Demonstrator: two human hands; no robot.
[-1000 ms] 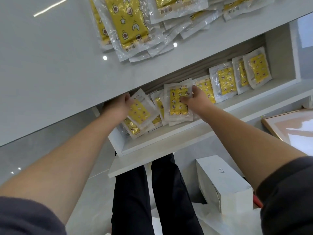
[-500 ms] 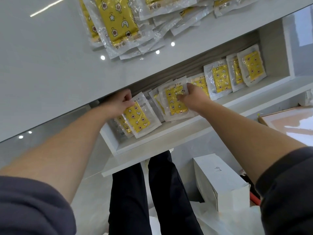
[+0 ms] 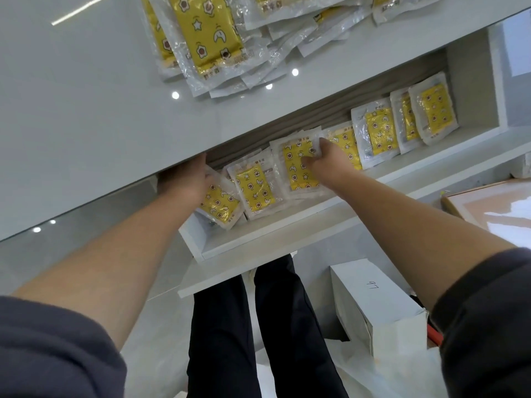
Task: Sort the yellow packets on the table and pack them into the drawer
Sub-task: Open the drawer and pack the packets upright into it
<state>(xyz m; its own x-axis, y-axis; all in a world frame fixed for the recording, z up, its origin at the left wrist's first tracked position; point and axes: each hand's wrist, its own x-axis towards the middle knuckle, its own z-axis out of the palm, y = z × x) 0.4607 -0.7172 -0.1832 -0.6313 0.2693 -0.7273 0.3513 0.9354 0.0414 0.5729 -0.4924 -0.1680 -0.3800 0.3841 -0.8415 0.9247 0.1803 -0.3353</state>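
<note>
In the mid-frame drawer (image 3: 273, 235), the right hand (image 3: 326, 163) pinches a yellow packet (image 3: 296, 173); the left hand (image 3: 186, 180) touches the leftmost packet (image 3: 219, 203), grip unclear. Ideally the pinched one settles upright, evenly overlapped.

Packets (image 3: 254, 188) printed yellow with white stars, crescents and brown-centred flowers, sealed in clear film, are recorded with a glossy pale-grey table (image 3: 86, 110), a white drawer (image 3: 258, 239), black trousers (image 3: 258, 340), dark grey sleeves (image 3: 51, 354) and a white box (image 3: 373, 305).
</note>
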